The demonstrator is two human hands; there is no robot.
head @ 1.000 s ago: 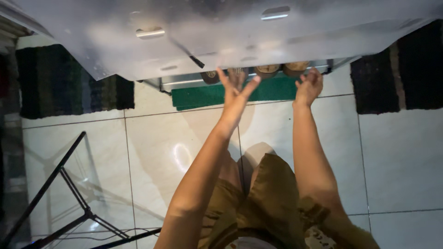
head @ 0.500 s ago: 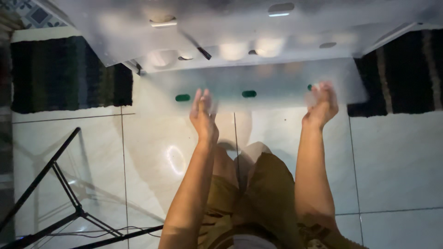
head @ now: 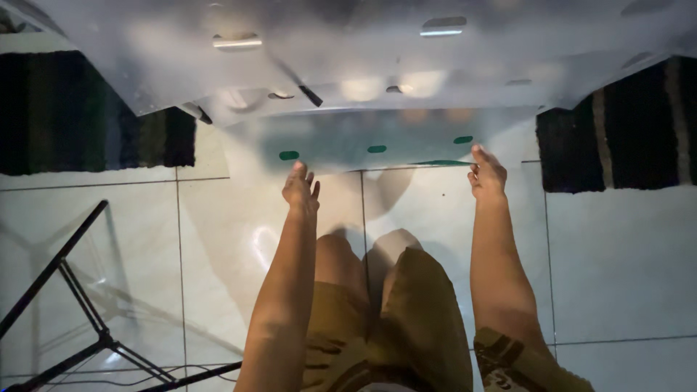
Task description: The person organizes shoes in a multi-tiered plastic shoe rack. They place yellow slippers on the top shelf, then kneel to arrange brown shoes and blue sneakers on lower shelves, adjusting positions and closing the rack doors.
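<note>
We look down on a frosted plastic panel (head: 377,141) with green oval slots, drawn out from under a pale metal counter (head: 348,51) above a white tiled floor (head: 624,261). Our left hand (head: 300,190) meets the panel's near edge at its left end, fingers (head: 296,172) loosely spread and pressed up against it rather than wrapped around it. Our right hand (head: 487,174) takes the near edge at the panel's right end, fingers (head: 481,154) curled narrowly and pinching the edge. The panel lies roughly level, its far side tucked beneath the counter's underside, its near side above the floor in front of our knees. Left of the panel a dark striped rug (head: 94,116) lies on the tiles; right of it, a second dark rug (head: 624,131). Well below and left of the panel, a black folding stand (head: 80,305) rests on the floor. We wear olive shorts (head: 406,319).
</note>
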